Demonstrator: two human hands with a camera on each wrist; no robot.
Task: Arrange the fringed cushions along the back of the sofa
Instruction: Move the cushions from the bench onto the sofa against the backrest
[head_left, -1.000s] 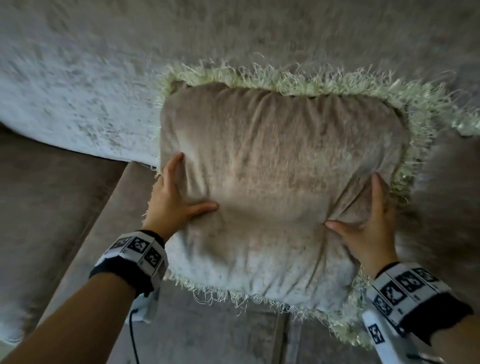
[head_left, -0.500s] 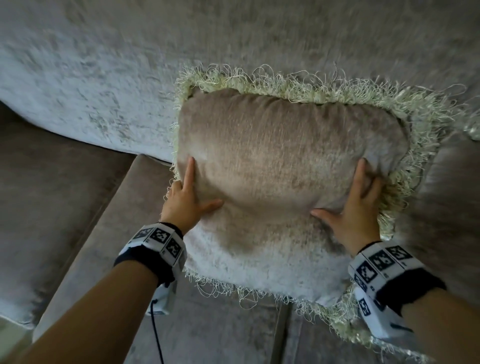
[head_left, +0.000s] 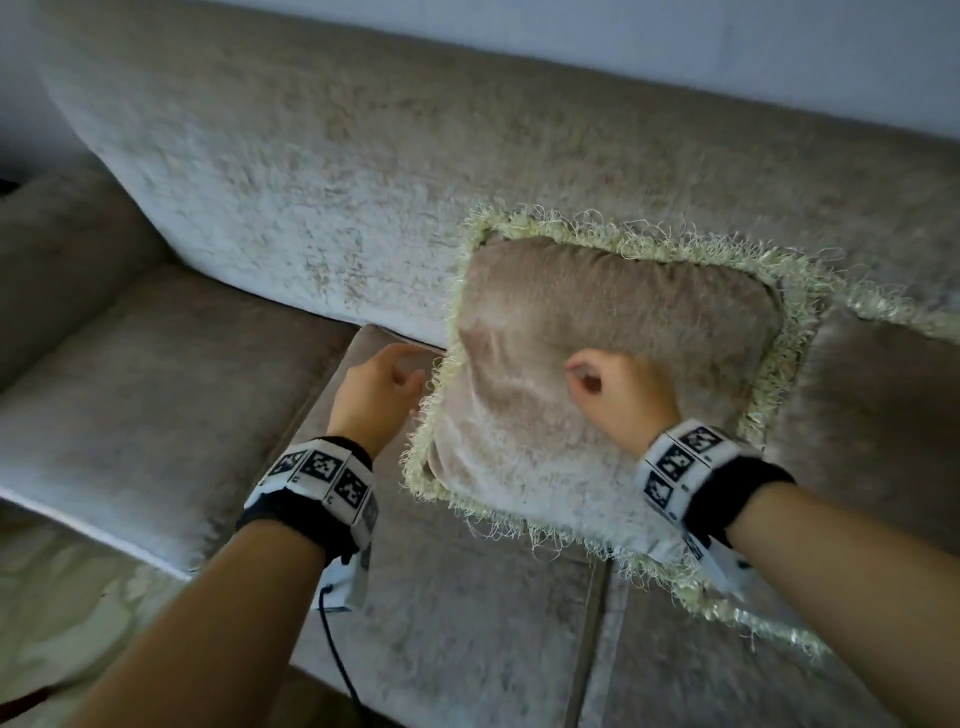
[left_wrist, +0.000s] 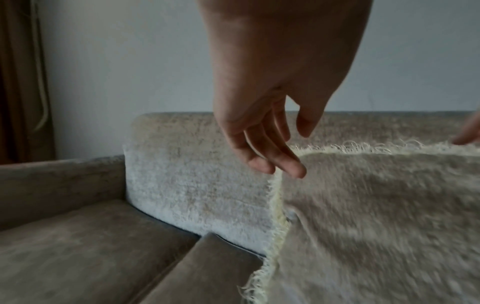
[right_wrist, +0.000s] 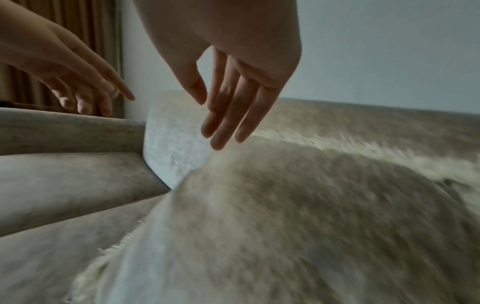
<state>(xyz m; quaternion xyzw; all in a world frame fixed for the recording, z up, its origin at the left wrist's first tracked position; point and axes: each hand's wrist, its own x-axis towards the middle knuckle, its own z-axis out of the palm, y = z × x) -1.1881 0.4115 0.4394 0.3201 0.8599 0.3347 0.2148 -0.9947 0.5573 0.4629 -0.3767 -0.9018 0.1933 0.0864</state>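
Observation:
A beige cushion (head_left: 623, 322) with a pale green fringe leans against the sofa back (head_left: 363, 171), standing on the seat. My left hand (head_left: 387, 382) hangs just off the cushion's left edge, fingers loosely curled and holding nothing; in the left wrist view its fingertips (left_wrist: 288, 167) hover at the fringe of the cushion (left_wrist: 376, 205). My right hand (head_left: 608, 389) is over the middle of the cushion's face, fingers relaxed and empty; seen from the right wrist, the hand (right_wrist: 215, 123) is just above the cushion (right_wrist: 285, 205). A second fringed cushion (head_left: 883, 415) stands directly to the right.
Grey-beige seat cushions (head_left: 156, 389) stretch to the left, ending at the sofa's armrest (head_left: 57, 249). A pale wall (head_left: 675, 31) rises behind the sofa. A brown curtain (left_wrist: 18, 82) hangs at the far left. Patterned floor (head_left: 57, 623) shows at the lower left.
Both hands have come off the cushion's face. The left hand moved off its left edge, the right lifted over its middle. The cushion stays leaning on the sofa back.

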